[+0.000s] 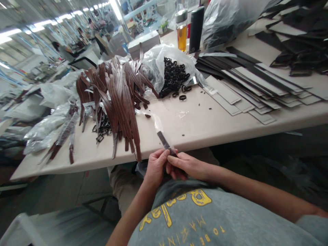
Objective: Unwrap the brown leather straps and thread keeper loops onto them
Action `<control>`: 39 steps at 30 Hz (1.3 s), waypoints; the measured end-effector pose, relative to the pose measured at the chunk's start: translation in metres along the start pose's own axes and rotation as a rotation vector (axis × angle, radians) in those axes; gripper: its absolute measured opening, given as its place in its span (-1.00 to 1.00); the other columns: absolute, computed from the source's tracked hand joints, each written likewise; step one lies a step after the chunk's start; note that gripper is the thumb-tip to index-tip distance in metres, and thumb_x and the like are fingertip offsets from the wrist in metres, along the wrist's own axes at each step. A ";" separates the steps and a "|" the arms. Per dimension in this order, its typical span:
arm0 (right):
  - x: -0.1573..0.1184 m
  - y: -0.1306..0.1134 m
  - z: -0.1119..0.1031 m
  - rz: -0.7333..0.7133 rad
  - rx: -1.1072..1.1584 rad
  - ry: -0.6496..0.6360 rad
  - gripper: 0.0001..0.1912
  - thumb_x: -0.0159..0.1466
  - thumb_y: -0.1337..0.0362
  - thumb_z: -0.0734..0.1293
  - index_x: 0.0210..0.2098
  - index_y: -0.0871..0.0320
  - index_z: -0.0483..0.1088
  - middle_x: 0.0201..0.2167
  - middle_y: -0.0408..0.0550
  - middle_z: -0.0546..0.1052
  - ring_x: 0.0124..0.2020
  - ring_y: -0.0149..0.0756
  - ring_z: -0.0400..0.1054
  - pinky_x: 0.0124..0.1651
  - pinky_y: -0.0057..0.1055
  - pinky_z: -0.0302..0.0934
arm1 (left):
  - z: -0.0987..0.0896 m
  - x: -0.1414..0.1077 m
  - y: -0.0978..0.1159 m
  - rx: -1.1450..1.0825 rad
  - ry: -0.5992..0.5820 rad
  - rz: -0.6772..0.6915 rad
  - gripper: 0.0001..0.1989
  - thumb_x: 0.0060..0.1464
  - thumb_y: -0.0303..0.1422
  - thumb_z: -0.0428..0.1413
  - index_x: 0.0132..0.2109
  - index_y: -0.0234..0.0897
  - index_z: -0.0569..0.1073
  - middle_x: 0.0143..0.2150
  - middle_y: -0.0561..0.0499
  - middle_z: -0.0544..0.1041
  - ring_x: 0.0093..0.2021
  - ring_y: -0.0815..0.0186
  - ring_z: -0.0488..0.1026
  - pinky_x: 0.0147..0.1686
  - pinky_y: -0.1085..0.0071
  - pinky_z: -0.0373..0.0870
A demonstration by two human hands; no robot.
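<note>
Left hand point(156, 165) and right hand point(186, 164): both pinching the near end of one dark strap point(163, 140), which projects beyond them; probably light, bendable, best held across its flat faces.

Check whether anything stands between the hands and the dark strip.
Nothing visible blocks them: the left hand and right hand meet at the near end of the dark strip. Clear plastic lies at its far end; whether any runs under the fingers, I cannot tell.
</note>
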State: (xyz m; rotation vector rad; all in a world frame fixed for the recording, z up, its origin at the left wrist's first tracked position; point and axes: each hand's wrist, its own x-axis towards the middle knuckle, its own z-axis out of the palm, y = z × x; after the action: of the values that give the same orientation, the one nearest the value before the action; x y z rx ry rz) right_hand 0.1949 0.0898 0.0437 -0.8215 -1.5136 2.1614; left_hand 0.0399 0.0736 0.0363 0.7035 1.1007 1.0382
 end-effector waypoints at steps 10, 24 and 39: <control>-0.022 0.027 -0.009 0.015 -0.350 0.082 -0.51 0.40 -0.09 0.07 -0.30 0.17 0.37 -0.55 -0.12 0.45 -0.54 -0.33 0.36 -0.43 -0.43 0.25 | -0.024 -0.022 0.010 -0.030 0.202 0.177 -0.75 -0.08 -0.20 0.34 -0.32 -0.31 0.64 -0.39 -0.05 0.62 -0.37 0.29 0.54 -0.26 0.40 0.48; 0.002 0.022 0.008 -0.094 -0.563 0.047 -0.50 0.41 -0.07 0.05 -0.43 0.14 0.31 -0.58 -0.12 0.43 -0.55 -0.34 0.34 -0.44 -0.44 0.22 | -0.022 -0.022 -0.009 -0.229 0.143 0.203 -0.67 -0.01 -0.17 0.29 -0.19 -0.36 0.64 -0.22 -0.15 0.62 -0.29 0.28 0.50 -0.27 0.43 0.39; 0.019 0.014 0.011 -0.141 -0.715 0.021 -0.51 0.41 -0.06 0.07 -0.42 0.14 0.34 -0.57 -0.12 0.45 -0.53 -0.32 0.34 -0.41 -0.43 0.21 | -0.038 -0.037 -0.008 -0.183 0.202 0.244 -0.67 -0.15 -0.19 0.36 -0.30 -0.39 0.65 -0.41 -0.07 0.61 -0.43 0.31 0.46 -0.33 0.40 0.39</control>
State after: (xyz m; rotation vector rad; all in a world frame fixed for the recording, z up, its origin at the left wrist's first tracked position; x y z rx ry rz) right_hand 0.1740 0.0885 0.0290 -0.8976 -2.2906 1.4913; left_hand 0.0029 0.0350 0.0312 0.6040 1.0927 1.4252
